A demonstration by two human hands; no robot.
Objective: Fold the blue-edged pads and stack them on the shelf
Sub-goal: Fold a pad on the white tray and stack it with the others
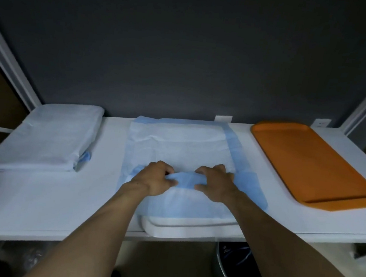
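Observation:
A white pad with blue edges (pixel 177 142) lies spread on the white shelf (pixel 37 198), its near part draped over a white tray (pixel 187 226) at the shelf's front edge. Its near blue edge is lifted and bunched at the middle. My left hand (pixel 153 178) grips that bunched edge from the left, fingers and thumb curled round it. My right hand (pixel 216 181) pinches the same edge from the right. At the left of the shelf sits a stack of folded pads (pixel 46 136), with a bit of blue showing at its near right corner.
An orange tray (pixel 311 164) lies at the right end of the shelf. A dark wall panel stands behind the shelf, with white frame posts at both sides. Below the front edge a round metal bin (pixel 233 275) stands on the floor.

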